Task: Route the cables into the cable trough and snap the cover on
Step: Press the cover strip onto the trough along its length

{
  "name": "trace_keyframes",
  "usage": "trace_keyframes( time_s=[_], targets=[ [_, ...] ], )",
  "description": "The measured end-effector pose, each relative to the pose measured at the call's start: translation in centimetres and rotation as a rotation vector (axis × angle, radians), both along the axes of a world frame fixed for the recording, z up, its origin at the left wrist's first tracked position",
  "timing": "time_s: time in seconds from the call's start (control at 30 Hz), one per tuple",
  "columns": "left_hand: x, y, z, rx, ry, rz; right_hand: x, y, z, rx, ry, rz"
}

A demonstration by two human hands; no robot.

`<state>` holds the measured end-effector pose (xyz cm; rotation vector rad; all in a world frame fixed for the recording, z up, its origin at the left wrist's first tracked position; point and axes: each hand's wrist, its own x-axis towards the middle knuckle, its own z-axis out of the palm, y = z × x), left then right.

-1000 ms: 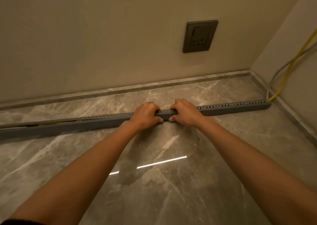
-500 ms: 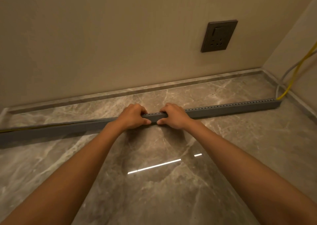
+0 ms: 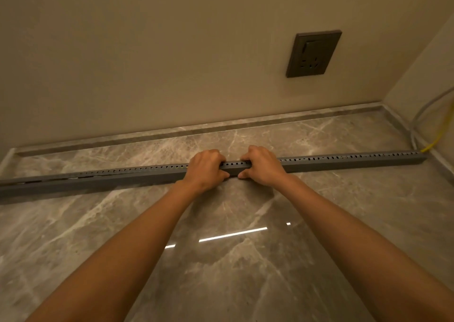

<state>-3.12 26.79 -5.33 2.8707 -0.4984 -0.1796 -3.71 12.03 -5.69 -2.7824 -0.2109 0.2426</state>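
Fingers of the left hand (image 3: 206, 169) and right hand (image 3: 262, 165) curl over the top of the grey cable trough (image 3: 344, 161), thumbs on its near face, both clamped on it side by side. The trough lies on the marble floor (image 3: 221, 272), its long axis running left-right, parallel to the wall bearing the socket (image 3: 313, 53). Its left end is cut off. A yellow cable (image 3: 434, 142) and a grey cable (image 3: 417, 123) meet its right end; the cover seam is hard to make out.

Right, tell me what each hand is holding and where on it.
Both the left hand and the right hand clamp the grey cable trough near its middle, fingers over the top, thumbs on the front.
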Motion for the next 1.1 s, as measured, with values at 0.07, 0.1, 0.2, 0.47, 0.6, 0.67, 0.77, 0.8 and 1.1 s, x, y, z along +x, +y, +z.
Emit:
trace_keyframes(
  time_s=[0.07,0.1,0.2,0.47,0.6,0.67,0.77,0.8,1.1],
  targets=[
    [0.0,-0.4,0.1,-0.018,0.013,0.014,0.3,-0.4,0.1,0.019,0.038,0.003],
    [0.0,-0.4,0.1,-0.030,0.021,0.020,0.5,-0.4,0.2,0.036,0.065,0.016],
    [0.0,0.3,0.3,-0.048,0.065,0.002,0.8,0.2,0.5,0.060,0.127,0.072],
    [0.4,6.7,1.2,-0.066,0.196,0.179,1.3,1.7,0.6,0.029,0.174,0.000],
    [-0.1,9.8,0.8,-0.166,0.221,0.254,1.0,2.3,0.7,0.022,0.161,-0.023],
    [0.0,10.2,0.9,-0.168,0.222,0.239,0.7,3.1,0.7,0.029,0.151,-0.030],
    [0.2,10.0,0.9,-0.107,0.202,0.184,0.5,5.2,0.4,0.065,0.114,-0.025],
    [0.3,10.1,0.7,-0.087,0.183,0.167,0.3,6.2,0.2,0.077,0.092,-0.019],
    [-0.5,10.3,-0.1,-0.048,0.025,0.085,-0.5,10.8,-0.8,0.063,-0.019,-0.070]
  ],
)
